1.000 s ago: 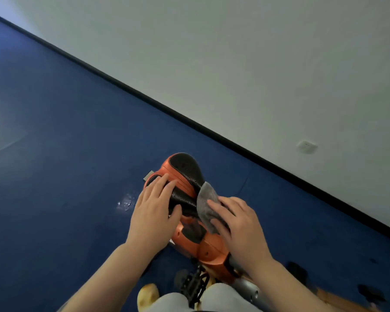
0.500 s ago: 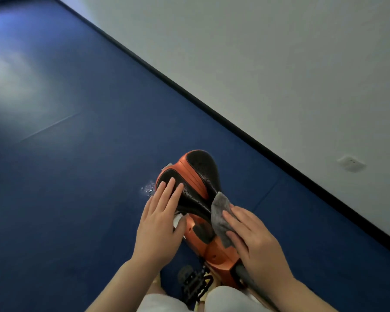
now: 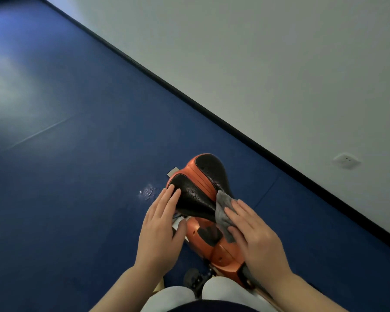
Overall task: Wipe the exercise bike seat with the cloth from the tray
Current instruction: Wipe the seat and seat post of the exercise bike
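Observation:
The exercise bike seat (image 3: 197,188) is black perforated padding with orange trim, low in the middle of the head view. My left hand (image 3: 161,230) lies flat along the seat's left side, fingers together and touching the padding. My right hand (image 3: 256,239) presses a small grey cloth (image 3: 223,210) against the seat's narrow right side, fingers spread over it. Most of the cloth is under that hand. The tray is not in view.
The orange bike body (image 3: 214,244) and a black pedal (image 3: 196,280) sit below the seat, by my knees. Blue floor mat (image 3: 77,176) with a wet patch (image 3: 146,191) lies to the left. A white wall with a socket (image 3: 346,160) runs along the right.
The view has swung so the seat sits further right. My left hand has slid from the seat's top down to its left side. The cloth stays pressed on the right side.

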{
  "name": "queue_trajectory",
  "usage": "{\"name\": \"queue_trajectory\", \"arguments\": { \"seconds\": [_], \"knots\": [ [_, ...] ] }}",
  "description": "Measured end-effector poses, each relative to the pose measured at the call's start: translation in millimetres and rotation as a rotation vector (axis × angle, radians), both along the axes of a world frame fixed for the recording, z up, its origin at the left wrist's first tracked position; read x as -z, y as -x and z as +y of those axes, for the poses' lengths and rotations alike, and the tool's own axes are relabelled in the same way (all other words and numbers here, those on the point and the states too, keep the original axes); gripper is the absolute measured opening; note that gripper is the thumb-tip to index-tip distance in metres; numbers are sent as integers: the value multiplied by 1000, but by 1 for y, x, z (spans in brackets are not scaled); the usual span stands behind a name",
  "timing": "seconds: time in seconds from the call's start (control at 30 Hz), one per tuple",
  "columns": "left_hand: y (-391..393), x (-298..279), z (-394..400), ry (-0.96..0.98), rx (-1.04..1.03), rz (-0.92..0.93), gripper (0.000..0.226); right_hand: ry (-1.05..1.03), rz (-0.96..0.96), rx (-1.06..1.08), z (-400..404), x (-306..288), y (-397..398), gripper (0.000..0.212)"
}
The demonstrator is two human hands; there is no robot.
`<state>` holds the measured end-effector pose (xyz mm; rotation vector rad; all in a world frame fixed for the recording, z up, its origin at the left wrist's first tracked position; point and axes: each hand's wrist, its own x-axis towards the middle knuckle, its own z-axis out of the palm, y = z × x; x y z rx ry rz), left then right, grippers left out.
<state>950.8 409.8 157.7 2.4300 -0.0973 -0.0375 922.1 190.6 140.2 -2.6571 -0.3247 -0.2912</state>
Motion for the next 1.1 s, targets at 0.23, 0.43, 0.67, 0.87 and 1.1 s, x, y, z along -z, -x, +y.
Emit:
{"name": "queue_trajectory", "arguments": {
  "seconds": [0.23, 0.43, 0.67, 0.87, 1.1],
  "knots": [
    [-7, -3, 18, 42, 24, 18, 64, 88, -9, -75, 17, -5, -19, 48],
    [-12, 2, 22, 90, 44, 39, 64, 78, -23, -35, 43, -4, -33, 49],
    [-16, 6, 30, 112, 70, 80, 65, 83, 3, -135, 33, -8, -29, 43],
    [-19, 7, 30, 130, 67, 95, 68, 10, 37, -64, 78, -7, -61, 47],
    [-24, 1, 38, 124, 81, 92, 63, 49, 12, -134, 57, -7, -42, 58]
  ]
}}
